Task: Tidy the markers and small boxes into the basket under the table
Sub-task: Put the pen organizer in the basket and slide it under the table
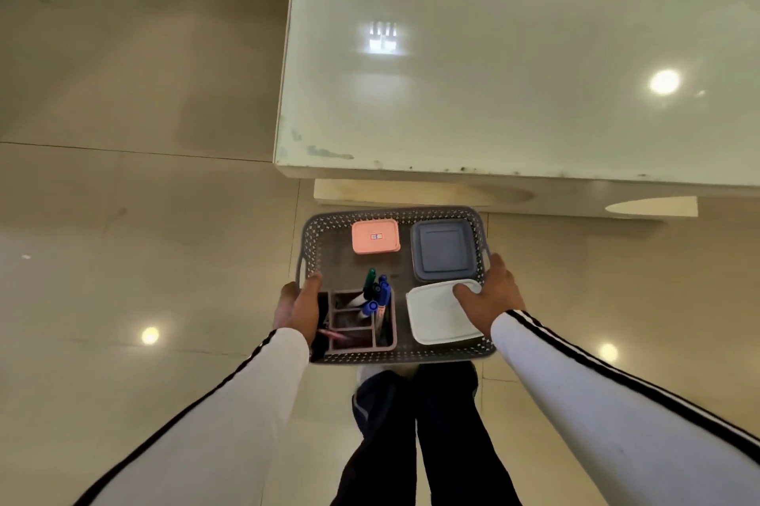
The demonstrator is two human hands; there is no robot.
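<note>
White sleeves point(230, 403) with black stripes reached forward over dark trouser legs point(411, 435) to a perforated grey basket point(390, 213). The left hand point(298, 306) gripped the basket's left rim, with its thumb hooked over the edge and its fingers hidden underneath. The right hand point(491, 296) gripped the right rim the same way, and its thumb lay on the lid of a white box point(440, 320) just inside that hand.

A blue-grey box point(444, 250) lay beyond the right hand's thumb, touching the white one. A pink box point(375, 236) sat further ahead of the left hand, near the far rim and apart from the blue-grey box. A divided organiser point(362, 335) stood just inside the left hand. Green and blue capped markers point(376, 291) stood in its compartment on the side away from that hand, leaning away from the person.

Ahead of both hands, a glossy white worktop point(514, 53) jutted out above the basket's far edge. Pale tiled floor point(123, 238) spread out beyond the left hand. It could not be told whether the basket rested on the floor or hung in the grip.
</note>
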